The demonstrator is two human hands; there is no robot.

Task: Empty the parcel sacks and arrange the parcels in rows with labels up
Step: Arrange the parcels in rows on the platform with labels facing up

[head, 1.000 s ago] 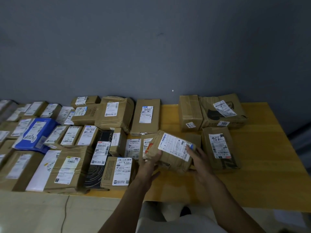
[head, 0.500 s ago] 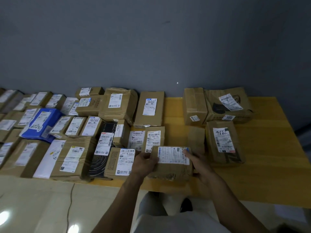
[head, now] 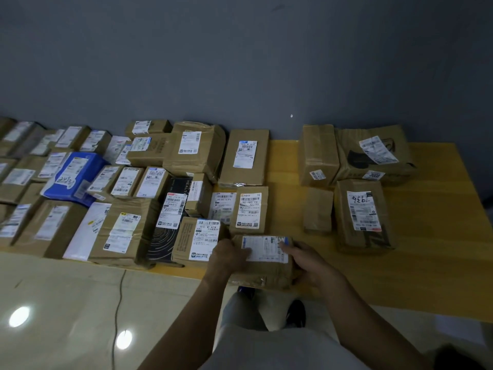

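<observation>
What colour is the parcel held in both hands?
Brown parcel with a white label; head view.

A plain grey-blue wall [head: 240, 62] fills the upper half of the view, matte and dim, with 1 small pale speck [head: 291, 116] low on it. Against its base stands a yellow wooden surface [head: 432, 263], its boards running left to right, its near edge slanting down toward the right. Below lies a glossy pale tiled floor [head: 66, 289] with a grout line crossing it. 2 round bright reflections of lamps [head: 18, 316] shine on the tiles, and a thin dark cable [head: 117, 303] trails across them from the surface's edge.
</observation>
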